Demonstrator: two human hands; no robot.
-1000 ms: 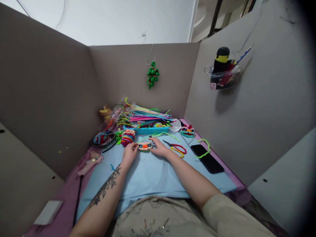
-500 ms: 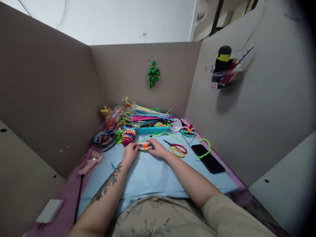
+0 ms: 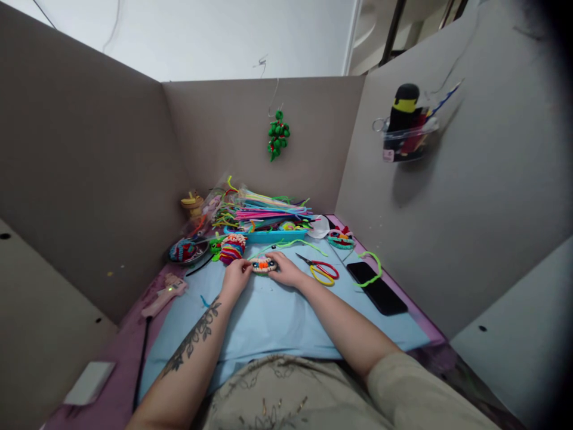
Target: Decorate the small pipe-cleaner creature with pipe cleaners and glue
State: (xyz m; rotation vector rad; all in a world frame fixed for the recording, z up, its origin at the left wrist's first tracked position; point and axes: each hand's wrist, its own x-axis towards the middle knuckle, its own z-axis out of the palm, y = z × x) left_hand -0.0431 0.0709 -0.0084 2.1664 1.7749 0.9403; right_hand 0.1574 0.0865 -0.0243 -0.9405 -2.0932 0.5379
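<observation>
Between my two hands is a small oval pipe-cleaner face, cream with an orange middle and dark eyes. My left hand pinches its left end. On the right end, the fingers of my right hand are closed around its edge. The piece rests on or just above a light blue cloth; which one I cannot tell. Scissors with red and yellow handles lie right of my right hand. Just behind my left hand is a striped, multicoloured pipe-cleaner piece.
A blue tray heaped with pipe cleaners stands at the back. At left lie a pink glue gun and a dish. A black phone lies at right, near a teal pipe-cleaner piece. Grey panels enclose the table.
</observation>
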